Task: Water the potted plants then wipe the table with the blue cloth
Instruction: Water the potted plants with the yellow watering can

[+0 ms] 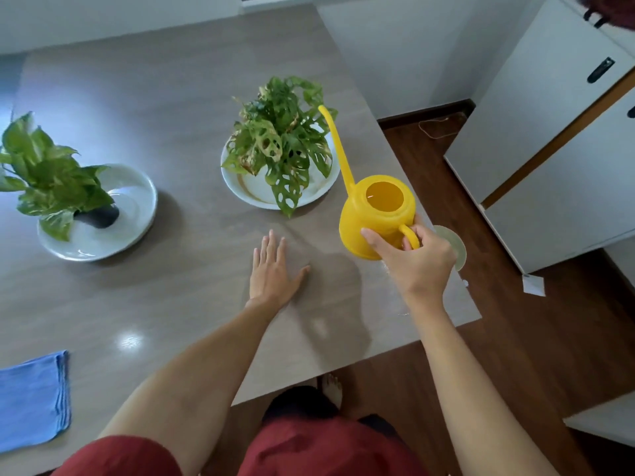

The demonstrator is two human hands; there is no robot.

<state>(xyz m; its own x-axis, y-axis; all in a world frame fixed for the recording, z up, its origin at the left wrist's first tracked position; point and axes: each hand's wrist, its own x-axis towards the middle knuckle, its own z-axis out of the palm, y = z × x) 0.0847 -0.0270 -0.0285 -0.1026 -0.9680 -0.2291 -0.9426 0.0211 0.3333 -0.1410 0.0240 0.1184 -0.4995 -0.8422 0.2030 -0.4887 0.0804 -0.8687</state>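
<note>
My right hand (417,261) grips the handle of a yellow watering can (376,214), held above the table's right side. Its long spout reaches up to the leaves of a holed-leaf plant (281,142) standing in a white dish (251,190). No water stream is visible. My left hand (273,269) lies flat on the grey table (171,115), fingers spread, holding nothing. A second leafy plant (44,176) in a dark pot sits in a white dish (134,207) at the left. A folded blue cloth (32,400) lies at the table's near left edge.
A pale green round lid or saucer (453,243) lies by the table's right edge, partly hidden by my right hand. White cabinets (549,149) stand to the right over a dark wooden floor (515,338). A white wall runs behind the table.
</note>
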